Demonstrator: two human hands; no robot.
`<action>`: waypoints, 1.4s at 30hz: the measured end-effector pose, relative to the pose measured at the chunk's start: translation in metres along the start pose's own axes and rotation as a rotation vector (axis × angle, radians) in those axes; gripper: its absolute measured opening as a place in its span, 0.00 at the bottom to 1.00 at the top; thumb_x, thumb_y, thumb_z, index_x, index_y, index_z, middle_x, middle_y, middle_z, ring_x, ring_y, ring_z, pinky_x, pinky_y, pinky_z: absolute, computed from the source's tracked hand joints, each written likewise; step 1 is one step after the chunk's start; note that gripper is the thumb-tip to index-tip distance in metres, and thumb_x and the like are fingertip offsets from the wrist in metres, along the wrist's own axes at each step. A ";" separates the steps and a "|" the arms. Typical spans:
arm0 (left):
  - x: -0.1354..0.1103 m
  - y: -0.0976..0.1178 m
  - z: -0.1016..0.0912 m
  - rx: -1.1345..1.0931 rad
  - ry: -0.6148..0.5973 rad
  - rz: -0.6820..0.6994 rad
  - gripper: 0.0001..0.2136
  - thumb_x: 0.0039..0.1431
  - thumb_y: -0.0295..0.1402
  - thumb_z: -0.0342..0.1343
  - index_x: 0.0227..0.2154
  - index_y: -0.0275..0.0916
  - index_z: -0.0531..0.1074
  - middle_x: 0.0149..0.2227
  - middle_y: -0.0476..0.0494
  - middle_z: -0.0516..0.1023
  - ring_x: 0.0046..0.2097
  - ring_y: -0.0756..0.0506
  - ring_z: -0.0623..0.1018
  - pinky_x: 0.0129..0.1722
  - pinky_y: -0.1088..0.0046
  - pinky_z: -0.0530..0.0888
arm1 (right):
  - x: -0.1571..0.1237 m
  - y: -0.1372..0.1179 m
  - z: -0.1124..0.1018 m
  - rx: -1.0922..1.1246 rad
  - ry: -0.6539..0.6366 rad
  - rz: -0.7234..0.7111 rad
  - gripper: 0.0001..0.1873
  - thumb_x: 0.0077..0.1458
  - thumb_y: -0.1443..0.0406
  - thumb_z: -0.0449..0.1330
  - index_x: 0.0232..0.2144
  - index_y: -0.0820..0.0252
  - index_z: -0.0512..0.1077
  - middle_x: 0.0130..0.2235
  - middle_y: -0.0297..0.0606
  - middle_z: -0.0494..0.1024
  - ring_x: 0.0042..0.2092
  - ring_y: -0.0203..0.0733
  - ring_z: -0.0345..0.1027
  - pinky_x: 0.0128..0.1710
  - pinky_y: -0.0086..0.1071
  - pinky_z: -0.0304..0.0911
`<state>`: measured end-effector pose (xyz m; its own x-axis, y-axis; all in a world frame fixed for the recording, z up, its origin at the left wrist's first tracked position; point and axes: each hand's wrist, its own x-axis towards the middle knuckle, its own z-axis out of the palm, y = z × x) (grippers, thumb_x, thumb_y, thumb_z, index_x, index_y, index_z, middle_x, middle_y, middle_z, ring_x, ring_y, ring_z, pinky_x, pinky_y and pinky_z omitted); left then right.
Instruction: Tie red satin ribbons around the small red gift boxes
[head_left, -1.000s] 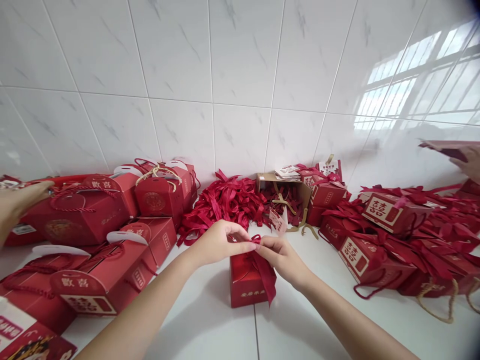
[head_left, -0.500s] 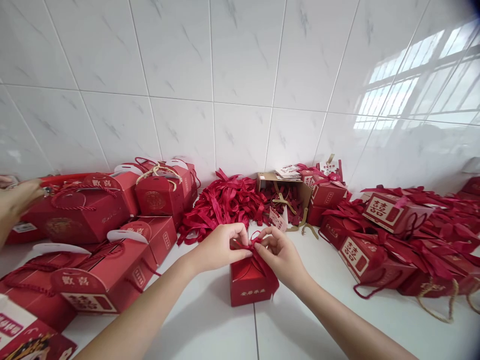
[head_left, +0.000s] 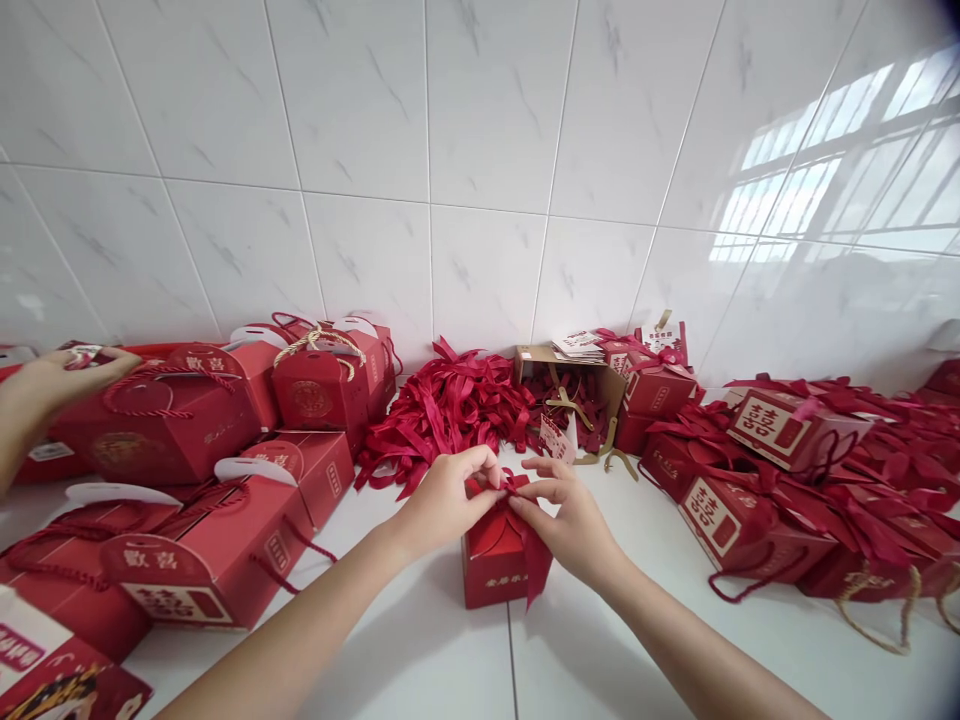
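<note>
A small red gift box [head_left: 499,560] with gold lettering stands upright on the white tiled surface in front of me. Dark red ribbon [head_left: 534,560] runs over its top, one tail hanging down the right side. My left hand [head_left: 455,502] pinches the ribbon at the box's top between thumb and fingers. From the other side, my right hand [head_left: 564,515] is closed on the same ribbon, thumb and forefinger meeting near the knot. Fingers partly hide the bow.
Behind the box lies a heap of loose red ribbons [head_left: 457,405] beside an open cardboard box [head_left: 611,390] holding ribbons and gold strips. Red boxes with cord handles [head_left: 202,550] crowd the left; ribboned boxes [head_left: 750,530] are piled right. Another person's hand [head_left: 45,395] holds something small at far left.
My hands have shifted slightly on the ribbon, the right fingers spreading more, and the ribbon tail hangs lower. The small box has turned a little. The other person's hand has lifted with a small item.
</note>
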<state>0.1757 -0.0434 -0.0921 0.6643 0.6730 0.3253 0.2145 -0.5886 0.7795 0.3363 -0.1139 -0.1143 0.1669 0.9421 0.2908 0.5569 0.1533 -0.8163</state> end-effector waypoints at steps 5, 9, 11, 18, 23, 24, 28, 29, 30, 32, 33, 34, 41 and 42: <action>0.001 -0.003 0.006 -0.035 0.049 0.011 0.02 0.54 0.26 0.51 0.28 0.39 0.64 0.31 0.50 0.72 0.33 0.51 0.72 0.34 0.75 0.70 | 0.003 0.003 -0.004 0.345 -0.197 0.168 0.12 0.51 0.56 0.60 0.28 0.57 0.77 0.60 0.41 0.57 0.58 0.49 0.56 0.53 0.40 0.57; 0.001 -0.007 0.015 -0.111 0.092 0.017 0.04 0.53 0.24 0.50 0.28 0.39 0.62 0.32 0.49 0.71 0.36 0.50 0.73 0.37 0.75 0.70 | 0.000 0.002 0.001 0.428 -0.247 0.143 0.15 0.52 0.53 0.59 0.25 0.58 0.76 0.62 0.39 0.55 0.60 0.49 0.53 0.54 0.39 0.55; 0.001 -0.009 0.017 -0.146 0.140 0.011 0.04 0.53 0.25 0.50 0.30 0.39 0.62 0.33 0.49 0.69 0.35 0.50 0.72 0.34 0.76 0.70 | 0.000 0.003 0.006 0.481 -0.204 0.139 0.16 0.52 0.53 0.59 0.24 0.59 0.76 0.61 0.38 0.56 0.59 0.49 0.54 0.53 0.38 0.55; 0.002 -0.005 -0.004 -0.083 -0.116 -0.074 0.08 0.52 0.36 0.56 0.27 0.37 0.66 0.23 0.53 0.64 0.26 0.53 0.64 0.26 0.77 0.63 | -0.002 0.005 0.013 0.556 -0.136 0.207 0.16 0.50 0.51 0.61 0.25 0.57 0.77 0.59 0.38 0.59 0.56 0.49 0.58 0.49 0.36 0.59; 0.002 -0.006 -0.009 -0.100 -0.121 -0.121 0.09 0.49 0.37 0.59 0.30 0.37 0.70 0.25 0.52 0.68 0.29 0.51 0.68 0.29 0.76 0.66 | -0.005 0.000 0.010 0.557 -0.148 0.229 0.16 0.48 0.51 0.61 0.27 0.56 0.78 0.58 0.37 0.60 0.57 0.48 0.57 0.51 0.36 0.58; 0.002 -0.008 -0.008 -0.102 -0.114 -0.124 0.09 0.49 0.37 0.59 0.30 0.37 0.71 0.25 0.51 0.69 0.29 0.50 0.69 0.30 0.75 0.67 | -0.006 -0.001 0.009 0.566 -0.160 0.239 0.15 0.48 0.51 0.62 0.28 0.55 0.79 0.59 0.37 0.59 0.58 0.49 0.57 0.52 0.37 0.57; 0.003 -0.013 -0.009 -0.085 -0.147 -0.155 0.10 0.47 0.38 0.61 0.28 0.36 0.74 0.27 0.46 0.75 0.31 0.48 0.73 0.32 0.72 0.70 | -0.007 -0.002 0.005 0.568 -0.194 0.253 0.15 0.47 0.51 0.62 0.29 0.55 0.79 0.61 0.37 0.58 0.60 0.50 0.54 0.55 0.39 0.54; 0.003 -0.014 -0.009 -0.086 -0.148 -0.160 0.10 0.47 0.38 0.61 0.28 0.36 0.75 0.28 0.45 0.77 0.32 0.47 0.74 0.34 0.71 0.71 | -0.007 -0.002 0.005 0.558 -0.196 0.245 0.15 0.48 0.52 0.62 0.29 0.55 0.79 0.61 0.37 0.58 0.60 0.50 0.52 0.56 0.39 0.53; 0.003 -0.014 -0.010 -0.086 -0.146 -0.164 0.10 0.46 0.38 0.61 0.28 0.36 0.75 0.29 0.44 0.77 0.33 0.46 0.75 0.34 0.71 0.71 | -0.007 -0.002 0.004 0.544 -0.198 0.238 0.15 0.48 0.52 0.62 0.29 0.55 0.79 0.61 0.37 0.58 0.61 0.50 0.52 0.57 0.40 0.52; 0.004 -0.016 -0.011 -0.081 -0.142 -0.164 0.10 0.46 0.38 0.62 0.27 0.35 0.75 0.29 0.43 0.78 0.34 0.45 0.76 0.35 0.71 0.71 | -0.007 -0.003 0.003 0.493 -0.202 0.230 0.15 0.49 0.52 0.61 0.30 0.55 0.79 0.61 0.37 0.58 0.61 0.50 0.51 0.56 0.39 0.52; 0.004 -0.016 -0.012 -0.078 -0.141 -0.161 0.10 0.46 0.38 0.62 0.26 0.35 0.75 0.29 0.43 0.78 0.34 0.45 0.76 0.35 0.71 0.71 | -0.007 -0.003 0.003 0.453 -0.205 0.221 0.15 0.50 0.51 0.61 0.31 0.55 0.79 0.61 0.37 0.59 0.61 0.50 0.51 0.56 0.39 0.53; 0.004 -0.017 -0.012 -0.076 -0.144 -0.154 0.09 0.46 0.37 0.62 0.26 0.35 0.75 0.28 0.43 0.78 0.34 0.45 0.76 0.35 0.71 0.71 | -0.006 -0.004 0.002 0.406 -0.208 0.199 0.16 0.51 0.51 0.59 0.31 0.55 0.79 0.60 0.38 0.61 0.60 0.49 0.53 0.55 0.38 0.53; 0.001 -0.002 -0.025 -0.025 -0.316 -0.108 0.07 0.47 0.35 0.61 0.27 0.36 0.75 0.27 0.48 0.76 0.31 0.49 0.72 0.33 0.75 0.68 | -0.009 -0.018 -0.018 -0.052 -0.248 0.010 0.19 0.58 0.54 0.49 0.34 0.55 0.76 0.32 0.35 0.78 0.32 0.40 0.68 0.34 0.33 0.61; 0.000 0.002 -0.028 0.013 -0.345 -0.105 0.07 0.48 0.35 0.61 0.27 0.37 0.75 0.27 0.49 0.75 0.31 0.50 0.71 0.31 0.76 0.67 | -0.011 -0.020 -0.021 -0.110 -0.259 0.012 0.16 0.57 0.55 0.51 0.36 0.53 0.76 0.33 0.34 0.78 0.30 0.39 0.68 0.32 0.33 0.60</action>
<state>0.1563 -0.0319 -0.0757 0.8400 0.5410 0.0423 0.3023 -0.5312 0.7915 0.3406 -0.1335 -0.0908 -0.0315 0.9907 0.1324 0.6431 0.1215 -0.7561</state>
